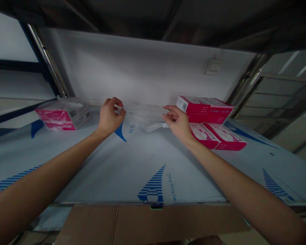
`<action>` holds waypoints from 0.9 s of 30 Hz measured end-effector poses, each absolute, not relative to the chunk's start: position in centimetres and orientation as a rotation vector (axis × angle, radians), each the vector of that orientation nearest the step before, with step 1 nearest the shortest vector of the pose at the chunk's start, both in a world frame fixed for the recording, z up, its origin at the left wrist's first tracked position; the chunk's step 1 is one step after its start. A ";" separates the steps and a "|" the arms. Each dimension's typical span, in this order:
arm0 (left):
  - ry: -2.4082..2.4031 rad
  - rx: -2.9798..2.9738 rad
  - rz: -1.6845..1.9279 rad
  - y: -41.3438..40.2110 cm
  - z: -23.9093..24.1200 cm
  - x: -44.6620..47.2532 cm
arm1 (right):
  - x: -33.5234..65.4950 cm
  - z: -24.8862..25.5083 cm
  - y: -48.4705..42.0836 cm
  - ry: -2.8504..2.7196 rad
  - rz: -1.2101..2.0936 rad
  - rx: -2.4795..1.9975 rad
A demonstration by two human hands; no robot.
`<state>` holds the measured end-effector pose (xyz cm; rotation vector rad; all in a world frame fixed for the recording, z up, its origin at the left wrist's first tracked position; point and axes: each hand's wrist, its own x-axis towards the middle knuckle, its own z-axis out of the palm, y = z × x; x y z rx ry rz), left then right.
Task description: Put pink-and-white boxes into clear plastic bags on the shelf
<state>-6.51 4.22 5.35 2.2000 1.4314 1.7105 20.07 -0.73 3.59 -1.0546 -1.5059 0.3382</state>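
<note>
A clear plastic bag (145, 115) stretches between my two hands over the back of the film-covered table. My left hand (111, 115) pinches its left end with thumb and fingers. At its right end is my right hand (177, 120), thumb and fingertips bent close together at the plastic's edge. Just right of that hand, several pink-and-white boxes (206, 110) are stacked, the lower ones partly hidden by my wrist. Over on the left sits a pink-and-white bundle of boxes (63, 114) wrapped in clear plastic.
The table (107, 177) bears blue-printed protective film. A dark shelf (142, 20) hangs low overhead. Behind are a white wall (132, 68) and a switch (213, 67). Metal posts (47, 59) stand at the sides, and cardboard (148, 223) lies below the front edge.
</note>
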 end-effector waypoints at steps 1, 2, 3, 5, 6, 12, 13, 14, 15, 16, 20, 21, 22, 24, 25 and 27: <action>1.452 2.172 1.724 4.3 5.3 -6.5 | 20.0 3.7 -0.9 -1.522 0.319 -1.058; 1.463 2.149 1.733 4.4 5.3 -6.5 | 20.0 3.8 -1.0 -1.542 0.301 -1.054; 1.466 2.131 1.740 4.5 5.2 -6.6 | 19.9 3.9 -1.1 -1.563 0.288 -1.045; 1.455 2.104 1.761 4.9 5.2 -6.8 | 19.7 4.2 -1.4 -1.597 0.307 -1.015; 1.450 2.090 1.779 5.1 5.1 -7.0 | 19.6 4.4 -1.5 -1.608 0.354 -0.990; 1.454 1.868 1.924 6.8 4.5 -8.8 | 19.1 5.2 -2.3 -1.615 0.820 -0.784; 1.430 1.802 1.916 7.1 4.4 -9.0 | 19.0 5.3 -2.5 -1.631 0.877 -0.760; 1.371 1.705 1.903 7.4 4.3 -9.0 | 18.9 5.4 -2.7 -1.661 0.925 -0.738; 1.283 1.589 1.886 7.5 4.3 -8.8 | 18.8 5.4 -3.0 -1.703 0.970 -0.720; 1.189 1.475 1.868 7.6 4.3 -8.6 | 18.6 5.4 -3.2 -1.752 1.017 -0.705; 0.843 1.191 1.746 7.0 5.6 -7.2 | 18.0 5.2 -4.0 -1.914 1.190 -0.706; 0.752 1.145 1.703 6.6 6.1 -7.0 | 17.9 5.2 -4.1 -1.902 1.152 -0.731; 0.649 1.082 1.650 6.2 6.7 -6.9 | 17.8 5.3 -4.1 -1.862 1.060 -0.762; 0.499 0.959 1.546 5.3 7.7 -7.1 | 18.0 5.4 -3.8 -1.712 0.774 -0.806; 0.472 0.922 1.502 5.0 8.1 -7.3 | 18.3 5.5 -3.5 -1.630 0.624 -0.819; 0.461 0.910 1.438 4.4 8.6 -7.8 | 18.8 5.5 -2.7 -1.526 0.404 -0.843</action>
